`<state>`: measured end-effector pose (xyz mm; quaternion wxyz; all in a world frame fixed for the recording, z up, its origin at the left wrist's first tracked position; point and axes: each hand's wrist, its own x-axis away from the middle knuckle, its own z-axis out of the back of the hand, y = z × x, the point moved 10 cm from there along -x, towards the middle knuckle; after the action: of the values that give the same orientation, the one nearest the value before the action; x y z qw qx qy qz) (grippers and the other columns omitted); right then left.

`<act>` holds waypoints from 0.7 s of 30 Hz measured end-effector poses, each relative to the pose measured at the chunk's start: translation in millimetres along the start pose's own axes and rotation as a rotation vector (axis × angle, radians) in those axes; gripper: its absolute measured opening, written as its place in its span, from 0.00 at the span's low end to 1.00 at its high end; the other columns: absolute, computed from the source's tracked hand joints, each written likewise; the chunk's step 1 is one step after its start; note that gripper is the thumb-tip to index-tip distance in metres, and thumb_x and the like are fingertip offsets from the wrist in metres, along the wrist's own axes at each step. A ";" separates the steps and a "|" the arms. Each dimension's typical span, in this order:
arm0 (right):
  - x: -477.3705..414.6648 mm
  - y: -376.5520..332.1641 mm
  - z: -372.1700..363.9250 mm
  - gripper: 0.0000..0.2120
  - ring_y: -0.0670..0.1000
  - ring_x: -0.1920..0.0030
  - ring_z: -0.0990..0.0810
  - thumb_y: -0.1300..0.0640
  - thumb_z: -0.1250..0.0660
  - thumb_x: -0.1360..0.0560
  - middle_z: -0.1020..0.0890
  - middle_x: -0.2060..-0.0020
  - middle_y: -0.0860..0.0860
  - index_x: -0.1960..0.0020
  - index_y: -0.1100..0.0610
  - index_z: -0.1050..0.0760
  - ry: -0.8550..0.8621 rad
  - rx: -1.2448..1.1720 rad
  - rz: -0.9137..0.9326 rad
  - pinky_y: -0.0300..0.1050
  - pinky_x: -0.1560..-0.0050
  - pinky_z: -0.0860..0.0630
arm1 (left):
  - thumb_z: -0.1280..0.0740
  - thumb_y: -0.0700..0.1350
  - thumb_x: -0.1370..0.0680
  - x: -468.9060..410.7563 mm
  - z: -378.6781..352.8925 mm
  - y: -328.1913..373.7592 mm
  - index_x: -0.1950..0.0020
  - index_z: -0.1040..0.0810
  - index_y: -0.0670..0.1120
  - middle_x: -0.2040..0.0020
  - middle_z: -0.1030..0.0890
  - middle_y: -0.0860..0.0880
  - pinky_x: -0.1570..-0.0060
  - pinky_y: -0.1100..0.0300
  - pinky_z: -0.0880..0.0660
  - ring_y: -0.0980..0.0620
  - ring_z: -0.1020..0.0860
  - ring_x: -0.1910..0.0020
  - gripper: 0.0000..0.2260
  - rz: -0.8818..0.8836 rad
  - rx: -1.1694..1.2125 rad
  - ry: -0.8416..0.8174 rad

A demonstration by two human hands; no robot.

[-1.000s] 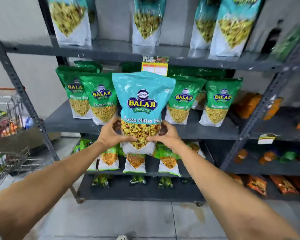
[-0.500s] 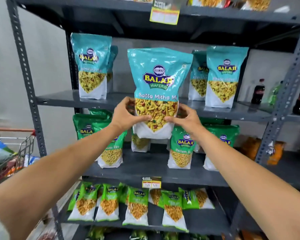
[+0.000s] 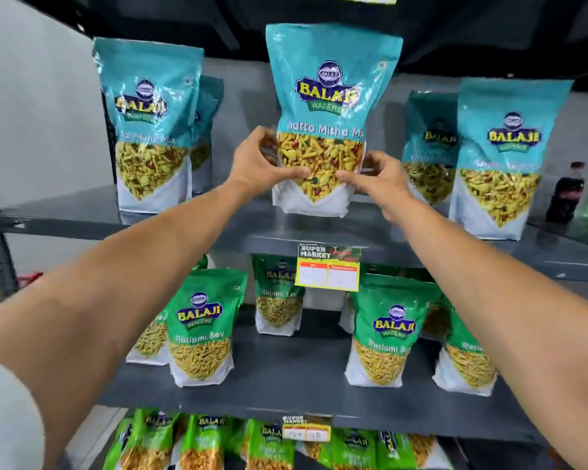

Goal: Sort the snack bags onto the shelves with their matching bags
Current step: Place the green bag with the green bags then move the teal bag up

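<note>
I hold a teal Khatta Mitha Mix bag point(image 3: 330, 96) upright, its bottom at the grey upper shelf point(image 3: 82, 215) near the middle. My left hand point(image 3: 258, 161) grips its lower left side and my right hand point(image 3: 377, 184) grips its lower right side. Matching teal bags stand on the same shelf, one at the left point(image 3: 150, 127) and two at the right point(image 3: 506, 157). Green Ratlami Sev bags point(image 3: 204, 323) stand on the shelf below.
A yellow price tag point(image 3: 328, 268) hangs from the upper shelf's front edge. Dark soda bottles point(image 3: 566, 191) stand at the far right of that shelf. Smaller green bags point(image 3: 204, 442) fill the lowest visible shelf. A dark shelf overhangs the top.
Both hands have raised the teal bag from the green-bag shelf level up to the teal-bag shelf and moved it in toward the shelf. My view has tilted upward and closer.
</note>
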<state>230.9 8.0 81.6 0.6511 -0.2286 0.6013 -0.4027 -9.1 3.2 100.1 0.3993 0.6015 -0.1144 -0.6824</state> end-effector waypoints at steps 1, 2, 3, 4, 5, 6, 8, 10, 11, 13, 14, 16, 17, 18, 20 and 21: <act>-10.2 9.5 -2.2 0.19 0.50 0.51 0.18 0.57 0.21 0.36 0.17 0.54 0.50 0.49 0.55 0.23 -0.003 0.009 -0.001 0.41 0.57 0.19 | 0.17 0.57 0.45 -7.1 -5.0 -11.5 0.48 0.27 0.48 0.53 0.21 0.54 0.52 0.60 0.20 0.56 0.22 0.55 0.32 0.007 0.000 0.004; -18.8 19.0 -4.1 0.18 0.51 0.50 0.18 0.57 0.20 0.37 0.17 0.54 0.50 0.51 0.53 0.23 -0.005 0.019 0.002 0.44 0.55 0.18 | 0.17 0.57 0.45 -12.6 -10.9 -23.6 0.48 0.27 0.47 0.52 0.21 0.53 0.52 0.60 0.20 0.54 0.22 0.54 0.32 0.015 0.002 0.004; -25.1 29.8 -6.3 0.17 0.52 0.50 0.18 0.57 0.20 0.37 0.17 0.54 0.51 0.52 0.53 0.23 -0.007 0.028 -0.003 0.47 0.52 0.19 | 0.17 0.56 0.44 -15.7 -17.8 -36.4 0.48 0.27 0.47 0.51 0.20 0.52 0.52 0.60 0.20 0.53 0.21 0.54 0.32 0.025 0.007 0.002; -27.9 40.0 -8.1 0.17 0.53 0.49 0.18 0.58 0.21 0.37 0.17 0.54 0.51 0.52 0.53 0.23 -0.013 0.033 -0.013 0.49 0.49 0.19 | 0.17 0.55 0.44 -16.5 -25.2 -48.2 0.47 0.27 0.46 0.51 0.20 0.51 0.51 0.61 0.21 0.53 0.21 0.53 0.32 0.037 0.022 -0.010; -30.6 51.2 -10.8 0.17 0.53 0.49 0.18 0.58 0.21 0.36 0.17 0.53 0.52 0.52 0.53 0.23 -0.022 0.028 -0.028 0.49 0.48 0.19 | 0.17 0.54 0.43 -17.0 -33.7 -61.4 0.46 0.27 0.46 0.51 0.20 0.51 0.51 0.62 0.21 0.53 0.21 0.53 0.32 0.058 0.044 -0.027; -31.9 61.2 -12.5 0.16 0.53 0.49 0.18 0.59 0.21 0.36 0.17 0.52 0.52 0.51 0.54 0.23 -0.025 0.006 -0.046 0.48 0.49 0.19 | 0.17 0.52 0.42 -17.0 -40.9 -73.6 0.45 0.27 0.46 0.52 0.20 0.51 0.50 0.63 0.21 0.54 0.21 0.53 0.31 0.084 0.074 -0.040; -32.4 73.4 -11.8 0.15 0.52 0.50 0.17 0.60 0.23 0.34 0.17 0.53 0.51 0.51 0.54 0.24 -0.024 -0.055 -0.078 0.43 0.55 0.19 | 0.18 0.52 0.41 -18.1 -50.0 -87.9 0.44 0.28 0.47 0.54 0.20 0.54 0.50 0.65 0.22 0.56 0.21 0.55 0.31 0.117 0.106 -0.052; -33.9 73.9 -11.9 0.14 0.48 0.52 0.17 0.61 0.24 0.32 0.17 0.54 0.49 0.50 0.53 0.24 -0.031 -0.066 -0.076 0.37 0.60 0.20 | 0.18 0.53 0.40 -22.8 -52.6 -89.3 0.44 0.28 0.48 0.55 0.20 0.56 0.50 0.64 0.21 0.58 0.21 0.56 0.31 0.105 0.092 -0.070; -34.5 75.9 -12.7 0.14 0.47 0.53 0.18 0.61 0.24 0.32 0.17 0.54 0.48 0.50 0.53 0.24 -0.035 -0.069 -0.086 0.36 0.61 0.21 | 0.18 0.53 0.40 -23.7 -53.5 -90.2 0.44 0.28 0.47 0.55 0.20 0.56 0.49 0.63 0.21 0.57 0.21 0.56 0.31 0.102 0.095 -0.084; -33.0 76.7 -14.0 0.16 0.47 0.52 0.18 0.61 0.24 0.32 0.17 0.53 0.49 0.47 0.55 0.25 -0.035 -0.070 -0.095 0.38 0.59 0.21 | 0.18 0.53 0.40 -21.4 -52.8 -89.7 0.42 0.28 0.46 0.52 0.20 0.54 0.47 0.60 0.21 0.56 0.20 0.54 0.32 0.095 0.106 -0.098; -32.0 77.2 -13.4 0.18 0.49 0.50 0.18 0.60 0.24 0.32 0.18 0.51 0.50 0.45 0.56 0.25 -0.027 -0.070 -0.098 0.41 0.55 0.21 | 0.18 0.53 0.39 -18.8 -52.2 -88.0 0.40 0.28 0.45 0.50 0.20 0.52 0.45 0.60 0.21 0.54 0.20 0.51 0.34 0.092 0.084 -0.102; -25.7 73.8 -8.8 0.22 0.50 0.47 0.20 0.57 0.23 0.33 0.19 0.48 0.51 0.43 0.56 0.27 0.025 -0.022 -0.088 0.47 0.47 0.21 | 0.19 0.55 0.38 -10.7 -46.7 -79.7 0.37 0.29 0.42 0.44 0.21 0.47 0.43 0.60 0.23 0.51 0.21 0.46 0.36 0.056 -0.013 -0.085; -20.1 66.6 -4.3 0.23 0.50 0.47 0.21 0.56 0.23 0.33 0.21 0.48 0.50 0.43 0.56 0.29 0.068 0.043 -0.058 0.47 0.46 0.22 | 0.20 0.56 0.38 -6.1 -40.5 -72.4 0.37 0.29 0.42 0.43 0.21 0.46 0.43 0.60 0.24 0.50 0.22 0.46 0.36 0.025 -0.048 -0.051; -12.8 55.5 0.4 0.23 0.49 0.49 0.23 0.55 0.23 0.33 0.23 0.49 0.50 0.43 0.55 0.30 0.114 0.126 -0.007 0.46 0.46 0.23 | 0.20 0.56 0.37 0.0 -32.1 -63.9 0.39 0.29 0.41 0.44 0.21 0.46 0.43 0.60 0.24 0.51 0.22 0.47 0.35 -0.009 -0.049 -0.001; 3.7 29.2 3.4 0.19 0.49 0.51 0.25 0.52 0.26 0.31 0.23 0.50 0.51 0.44 0.56 0.28 0.159 0.304 0.141 0.46 0.47 0.25 | 0.22 0.56 0.35 15.2 -14.0 -49.6 0.43 0.28 0.44 0.48 0.21 0.48 0.46 0.61 0.23 0.52 0.22 0.50 0.28 -0.050 0.019 0.107; 16.8 16.0 0.2 0.16 0.49 0.52 0.25 0.52 0.27 0.30 0.23 0.50 0.52 0.46 0.56 0.27 0.148 0.364 0.209 0.45 0.47 0.25 | 0.23 0.55 0.34 26.5 -6.2 -42.4 0.46 0.28 0.45 0.51 0.21 0.49 0.47 0.62 0.23 0.53 0.22 0.52 0.25 -0.066 0.056 0.146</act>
<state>234.2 3.6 59.0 0.6740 -0.0135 0.5853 -0.4505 -19.6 14.8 52.3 0.3669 0.6641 -0.0843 -0.6460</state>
